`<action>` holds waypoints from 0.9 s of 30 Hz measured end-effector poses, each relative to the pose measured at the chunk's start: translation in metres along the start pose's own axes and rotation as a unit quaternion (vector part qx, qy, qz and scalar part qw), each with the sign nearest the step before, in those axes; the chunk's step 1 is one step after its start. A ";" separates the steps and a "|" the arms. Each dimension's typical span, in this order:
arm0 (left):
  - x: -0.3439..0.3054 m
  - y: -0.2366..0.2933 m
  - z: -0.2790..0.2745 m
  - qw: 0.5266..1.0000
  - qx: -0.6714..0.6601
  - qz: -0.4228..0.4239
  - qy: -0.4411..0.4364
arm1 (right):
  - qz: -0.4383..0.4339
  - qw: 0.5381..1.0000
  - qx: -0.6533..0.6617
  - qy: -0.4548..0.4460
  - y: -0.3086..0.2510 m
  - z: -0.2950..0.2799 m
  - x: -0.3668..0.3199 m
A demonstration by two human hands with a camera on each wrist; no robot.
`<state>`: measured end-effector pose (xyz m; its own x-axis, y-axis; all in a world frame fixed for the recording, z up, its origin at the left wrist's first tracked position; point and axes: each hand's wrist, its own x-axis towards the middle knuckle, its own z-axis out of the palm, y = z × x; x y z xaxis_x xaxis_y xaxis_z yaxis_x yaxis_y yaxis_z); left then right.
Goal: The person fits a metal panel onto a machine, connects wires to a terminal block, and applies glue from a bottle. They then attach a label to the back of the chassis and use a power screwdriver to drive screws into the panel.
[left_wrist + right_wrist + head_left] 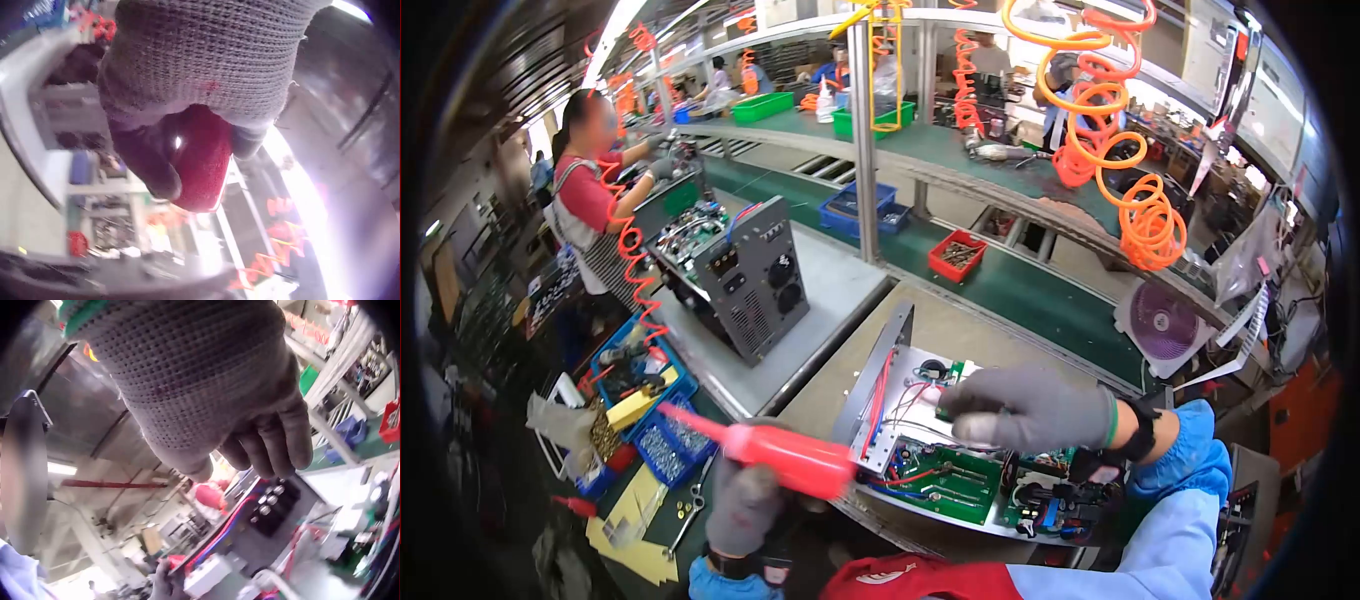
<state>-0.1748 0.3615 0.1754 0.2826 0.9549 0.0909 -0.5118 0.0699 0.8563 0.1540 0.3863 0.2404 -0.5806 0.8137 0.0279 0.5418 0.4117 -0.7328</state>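
Note:
A gloved left hand (743, 505) grips a red squeeze bottle (800, 460), which lies sideways with its tapered nozzle pointing left. In the left wrist view, fingers and thumb wrap around the bottle's red body (203, 162). My gloved right hand (1035, 410) is over an open electronics chassis, its fingers loosely extended and nothing visible in them. The chassis has an upright grey end panel (880, 385), a green circuit board (945, 480) and red and blue wires. In the right wrist view, the fingers (272, 440) overlap the panel's dark connector block (275, 506).
A second unit with a fan panel (755, 285) stands on the metal table to the left. Blue bins (665, 450) of screws and a wrench (688, 520) lie at lower left. A red parts tray (957, 256) sits beyond the chassis. Orange coiled hoses (1150, 220) hang at right.

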 end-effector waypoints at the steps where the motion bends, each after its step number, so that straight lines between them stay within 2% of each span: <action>1: 0.000 -0.006 0.019 0.999 0.015 -0.027 -0.031 | 0.010 0.999 0.041 -0.032 -0.001 0.006 -0.006; 3: 0.011 -0.021 0.053 0.987 0.053 -0.084 -0.124 | 0.006 0.995 0.075 -0.070 0.004 0.015 -0.017; 4: 0.021 -0.031 0.066 0.973 0.079 -0.114 -0.186 | 0.050 0.992 0.086 -0.083 0.004 0.013 -0.021; 6: 0.034 -0.047 0.092 0.963 0.120 -0.167 -0.172 | 0.137 0.979 0.102 -0.107 0.001 0.006 -0.031; 7: 0.038 -0.057 0.103 0.957 0.138 -0.194 -0.164 | 0.130 0.984 0.100 -0.075 0.010 0.007 -0.034; 10: 0.038 -0.102 0.108 0.971 0.096 -0.170 -0.141 | 0.234 0.965 0.078 -0.089 0.044 0.006 -0.039; 11: 0.040 -0.109 0.108 0.970 0.090 -0.176 -0.139 | 0.233 0.964 0.118 -0.052 0.051 0.010 -0.042; 14: 0.048 -0.123 0.113 0.974 0.009 -0.206 -0.096 | 0.279 0.945 0.168 -0.031 0.059 0.006 -0.036; 19: 0.066 -0.122 0.112 0.979 0.086 -0.176 -0.048 | 0.269 0.947 0.176 -0.001 0.056 0.000 -0.019; 24: 0.076 -0.127 0.110 0.986 0.050 -0.161 -0.022 | 0.236 0.947 0.215 0.027 0.070 -0.001 -0.004; 27: 0.079 -0.128 0.114 0.986 0.016 -0.164 0.005 | 0.255 0.936 0.243 0.001 0.068 -0.007 -0.001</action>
<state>0.0054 0.3953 0.1307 0.4198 0.8856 -0.1987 -0.3693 0.3667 0.8539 0.1957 0.4166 0.1957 -0.3199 0.8549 -0.4085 0.4073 -0.2652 -0.8740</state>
